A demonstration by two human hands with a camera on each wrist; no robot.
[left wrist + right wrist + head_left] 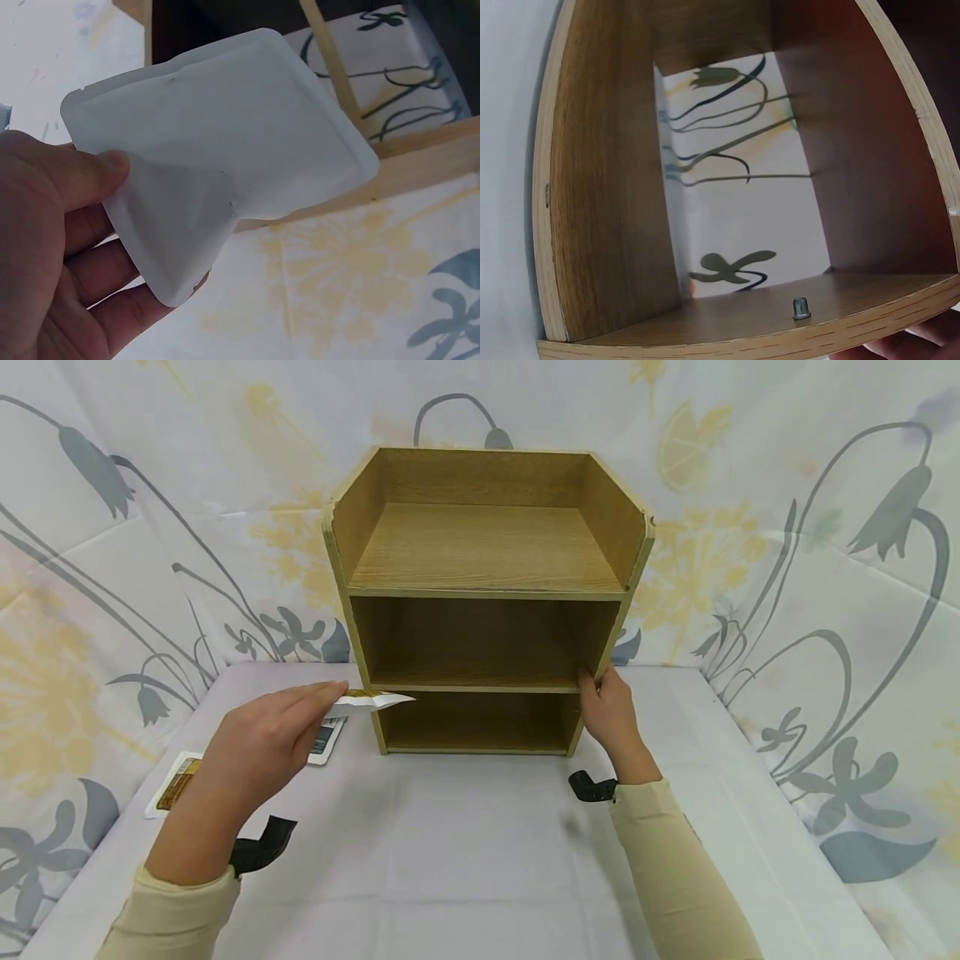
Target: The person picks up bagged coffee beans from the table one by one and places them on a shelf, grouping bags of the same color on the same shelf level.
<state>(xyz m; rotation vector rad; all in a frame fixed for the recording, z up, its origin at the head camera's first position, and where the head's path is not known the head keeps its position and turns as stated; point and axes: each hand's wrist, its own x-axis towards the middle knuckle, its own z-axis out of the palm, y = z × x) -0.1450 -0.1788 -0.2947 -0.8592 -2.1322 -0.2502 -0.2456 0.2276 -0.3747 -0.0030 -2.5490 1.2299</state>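
Standing at the far middle of a table (480, 860) draped in pale cloth, a wooden shelf unit (483, 597) has an open tray top and two bare compartments with no back panel. The right hand (611, 714) curls its fingers round the unit's right front edge, steadying it. The left hand (258, 752) pinches a flat, smooth white sachet (371, 700) just left of the lower shelf; nothing is shelved yet. Two more sachets (324, 739) lie near left on the cloth, one half hidden
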